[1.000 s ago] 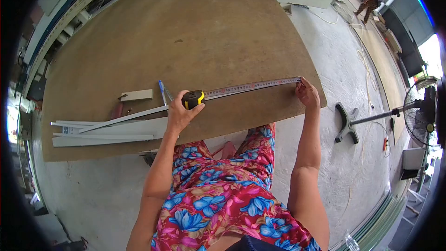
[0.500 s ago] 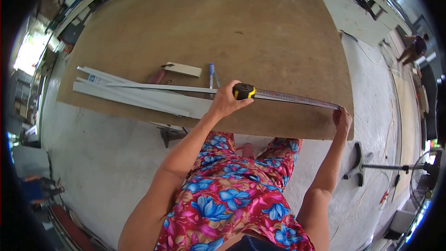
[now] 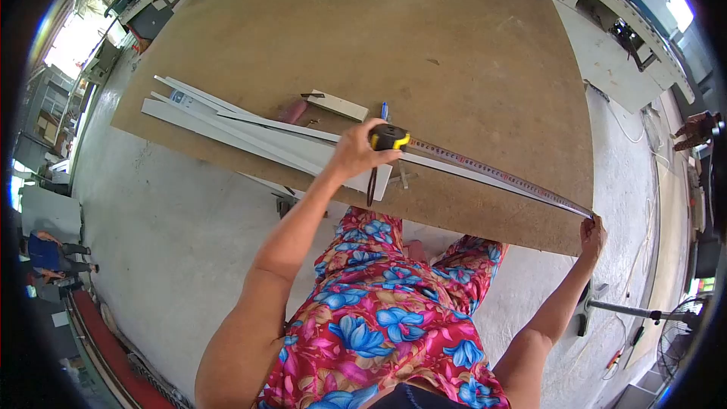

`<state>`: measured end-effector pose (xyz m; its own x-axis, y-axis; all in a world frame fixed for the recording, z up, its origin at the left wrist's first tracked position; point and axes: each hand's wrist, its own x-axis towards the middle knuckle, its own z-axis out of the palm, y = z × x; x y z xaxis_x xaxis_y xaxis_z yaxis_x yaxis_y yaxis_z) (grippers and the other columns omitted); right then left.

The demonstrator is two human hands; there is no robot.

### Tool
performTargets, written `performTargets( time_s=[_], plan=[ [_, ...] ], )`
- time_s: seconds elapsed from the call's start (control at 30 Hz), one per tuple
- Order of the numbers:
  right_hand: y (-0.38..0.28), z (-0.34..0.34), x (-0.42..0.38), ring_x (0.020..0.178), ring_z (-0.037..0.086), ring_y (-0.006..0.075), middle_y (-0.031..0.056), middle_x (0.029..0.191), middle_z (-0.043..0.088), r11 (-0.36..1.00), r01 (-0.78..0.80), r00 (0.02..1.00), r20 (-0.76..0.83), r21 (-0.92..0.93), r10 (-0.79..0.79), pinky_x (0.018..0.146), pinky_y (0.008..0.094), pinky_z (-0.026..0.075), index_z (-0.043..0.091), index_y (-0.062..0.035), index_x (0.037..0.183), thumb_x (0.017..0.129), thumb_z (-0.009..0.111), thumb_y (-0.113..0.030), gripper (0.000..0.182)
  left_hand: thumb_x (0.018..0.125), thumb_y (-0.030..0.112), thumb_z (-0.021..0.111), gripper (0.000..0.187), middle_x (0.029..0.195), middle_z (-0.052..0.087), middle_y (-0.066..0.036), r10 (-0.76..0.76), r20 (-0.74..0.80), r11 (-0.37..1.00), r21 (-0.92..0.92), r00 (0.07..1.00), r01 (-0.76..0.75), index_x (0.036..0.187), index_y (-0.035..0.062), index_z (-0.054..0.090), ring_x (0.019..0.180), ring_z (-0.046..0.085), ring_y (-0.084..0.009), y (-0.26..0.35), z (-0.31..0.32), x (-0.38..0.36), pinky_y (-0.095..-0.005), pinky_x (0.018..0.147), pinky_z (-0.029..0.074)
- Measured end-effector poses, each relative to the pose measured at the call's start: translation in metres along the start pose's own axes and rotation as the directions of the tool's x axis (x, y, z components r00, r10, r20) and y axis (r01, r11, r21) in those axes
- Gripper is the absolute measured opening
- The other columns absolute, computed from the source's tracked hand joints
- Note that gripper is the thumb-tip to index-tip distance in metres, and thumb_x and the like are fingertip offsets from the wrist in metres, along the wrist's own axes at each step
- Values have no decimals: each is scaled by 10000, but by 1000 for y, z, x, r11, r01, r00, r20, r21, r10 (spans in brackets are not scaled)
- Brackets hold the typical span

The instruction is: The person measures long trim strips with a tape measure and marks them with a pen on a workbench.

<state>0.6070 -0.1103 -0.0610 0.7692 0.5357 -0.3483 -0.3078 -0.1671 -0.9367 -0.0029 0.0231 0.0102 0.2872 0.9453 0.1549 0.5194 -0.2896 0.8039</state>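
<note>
My left hand [image 3: 354, 153] is closed round a black and yellow tape measure [image 3: 388, 137], whose dark strap hangs below. Its blade [image 3: 492, 172] stretches right, over a long thin white strip [image 3: 473, 175] lying on the brown board [image 3: 303, 23]. At the board's right edge, the fingers of my right hand [image 3: 593, 235] pinch the end of the blade. Several white strips and panels [image 3: 227, 131] lie to the left of the tape case, partly behind my left hand.
Behind my left hand are a light wooden block [image 3: 338, 105], a pinkish object [image 3: 293, 111] and a blue pen [image 3: 384, 111]. A metal stand [image 3: 636, 311] is on the floor at right. Two people [image 3: 49, 252] [image 3: 695, 130] are in the distance, left and right.
The view has shifted and turned a little. More blade shows between my hands, with my right hand farther right and lower. The strap now hangs visibly below the tape case.
</note>
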Motion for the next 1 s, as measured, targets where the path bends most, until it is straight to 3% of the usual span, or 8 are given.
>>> performTargets(
  time_s=[0.27,0.57,0.6,0.7,0.73,0.83,0.9,1.0],
  plan=[
    [-19,-31,3,511,540,103,30,613,559,998,55,998,-5,19,-55,498,219,514,616,-36,776,815,625,-191,160,661,335,749,598,1019,614,-119,-66,23,998,-18,998,67,1109,-1,539,970,562,-178,-32,-67,-23,-307,895,403],
    [-47,-26,-2,470,485,69,7,548,502,998,63,995,-81,-8,-64,466,193,485,582,-54,705,822,621,-175,172,643,363,754,626,1002,619,-118,-138,-64,990,-20,988,137,1113,5,549,964,565,-188,-71,-94,-47,-308,891,407],
    [-48,-40,12,550,554,107,16,611,566,998,56,998,5,-21,-56,553,231,523,624,-66,756,823,633,-197,148,642,361,756,630,1007,619,-115,-158,-54,987,-50,986,156,1118,4,548,965,564,-184,-71,-96,-48,-306,896,404],
    [-57,-50,14,551,556,106,19,633,578,992,127,983,134,-26,-123,551,232,524,634,-58,792,826,629,-200,145,674,296,748,572,1024,607,-74,-153,-19,986,-64,988,152,1135,27,541,955,555,-151,-80,-103,-46,-298,872,421],
    [-60,-45,12,489,441,62,-5,576,479,991,124,992,6,-43,-124,536,193,497,632,-22,811,841,607,-200,183,675,293,747,565,1019,607,-68,-156,-19,986,-61,988,155,1132,31,543,947,555,-146,-80,-105,-46,-299,864,424],
    [-62,-46,12,489,437,64,-10,588,478,991,131,990,-49,-17,-131,534,185,489,640,-13,859,847,598,-197,189,669,295,751,555,998,613,-67,-164,-21,984,-68,986,162,1113,27,554,933,558,-140,-77,-114,-45,-294,849,430],
    [-59,-62,15,530,491,77,-3,604,500,989,147,987,69,4,-147,545,190,497,635,-14,888,851,594,-198,192,650,311,762,565,978,625,-86,-170,-27,982,-89,985,167,1086,7,567,935,564,-145,-76,-117,-45,-281,847,431],
    [-60,-67,14,617,527,92,17,682,529,992,117,993,41,-48,-115,605,204,511,631,-31,917,833,619,-236,222,670,296,750,517,921,625,-64,-255,-14,936,-257,967,243,1061,4,580,878,566,-118,-78,-121,-49,-252,772,453]
  ],
)
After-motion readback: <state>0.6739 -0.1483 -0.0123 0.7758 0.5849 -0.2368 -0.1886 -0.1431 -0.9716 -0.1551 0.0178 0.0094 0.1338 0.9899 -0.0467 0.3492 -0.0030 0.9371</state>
